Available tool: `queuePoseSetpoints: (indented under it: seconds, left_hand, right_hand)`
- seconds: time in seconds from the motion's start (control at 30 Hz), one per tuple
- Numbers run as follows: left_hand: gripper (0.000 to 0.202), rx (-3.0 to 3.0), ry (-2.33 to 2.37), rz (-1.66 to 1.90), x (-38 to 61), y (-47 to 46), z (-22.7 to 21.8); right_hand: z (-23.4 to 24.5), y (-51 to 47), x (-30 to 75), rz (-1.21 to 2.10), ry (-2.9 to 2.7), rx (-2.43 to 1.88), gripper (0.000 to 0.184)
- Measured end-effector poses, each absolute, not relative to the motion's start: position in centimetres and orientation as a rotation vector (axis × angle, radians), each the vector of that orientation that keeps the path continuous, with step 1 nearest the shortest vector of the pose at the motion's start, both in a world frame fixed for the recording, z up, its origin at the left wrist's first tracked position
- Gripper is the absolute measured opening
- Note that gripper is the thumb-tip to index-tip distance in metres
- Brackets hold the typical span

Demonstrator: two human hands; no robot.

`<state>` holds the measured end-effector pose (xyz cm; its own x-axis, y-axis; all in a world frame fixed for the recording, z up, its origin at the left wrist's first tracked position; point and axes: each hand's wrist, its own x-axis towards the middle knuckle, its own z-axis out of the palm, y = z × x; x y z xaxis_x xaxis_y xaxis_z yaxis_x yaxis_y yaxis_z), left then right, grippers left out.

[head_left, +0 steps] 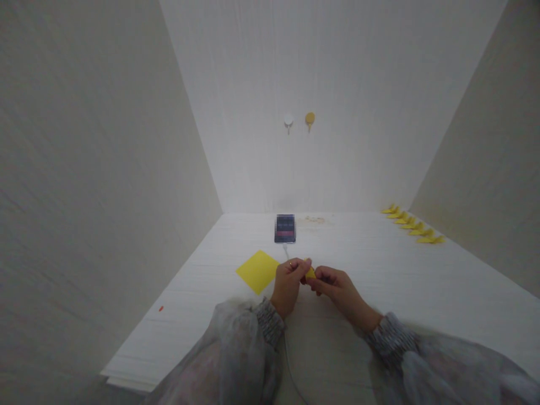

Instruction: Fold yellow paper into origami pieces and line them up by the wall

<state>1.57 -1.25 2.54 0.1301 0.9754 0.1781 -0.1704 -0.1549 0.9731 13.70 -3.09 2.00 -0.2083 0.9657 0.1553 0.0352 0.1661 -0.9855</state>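
Observation:
Between my two hands is a small piece of folded yellow paper (311,273), mostly covered by fingers. My left hand (290,279), with a ring on one finger, pinches it from the left. From the right, my right hand (336,285) has its thumb and fingers closed at the paper's edge. A flat yellow paper square (258,271) lies on the table just left of my left hand, one corner pointing toward me. How the held paper is folded cannot be made out.
A phone (285,229) with a white cable (291,360) lies behind my hands. Several folded yellow paper pieces (415,228) line the table's right rear. A small red bit (161,308) lies at left. White (288,119) and yellow hooks (310,118) are on the back wall; side walls enclose the table.

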Motion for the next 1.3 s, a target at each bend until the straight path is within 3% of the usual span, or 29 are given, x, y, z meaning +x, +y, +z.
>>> queuePoseSetpoints:
  seconds: [0.43,0.67,1.3]
  left_hand:
    - [0.042,1.343,0.961,1.229,1.65,-1.16,2.73]
    - [0.031,1.331,0.857,1.155,1.69,-1.06,2.11]
    - [0.042,1.264,0.982,1.224,1.70,-1.12,2.13]
  right_hand:
    - [2.09,-3.17,13.97,1.282,-1.374,-1.011,0.020]
    - [2.25,-3.23,13.99,1.295,-1.370,-0.987,0.015]
    - [1.73,-3.07,14.06,1.386,-1.431,-0.913,0.018]
